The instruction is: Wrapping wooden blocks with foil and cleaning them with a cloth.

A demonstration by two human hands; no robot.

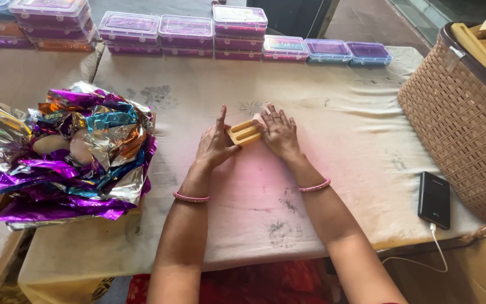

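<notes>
A small tan wooden block (243,133) with two slots cut in it rests on the cloth-covered table (338,112) between my hands. My left hand (215,143) grips its left end with thumb and fingers, the index finger pointing up. My right hand (279,133) lies against its right end, fingers spread over the cloth. Each wrist wears a pink bangle.
A heap of shiny purple, blue, orange and silver foil sheets (68,152) lies on the left. Stacked lidded plastic boxes (187,31) line the far edge. A woven basket (459,121) of wooden pieces stands right. A black power bank (434,200) with white cable lies near it.
</notes>
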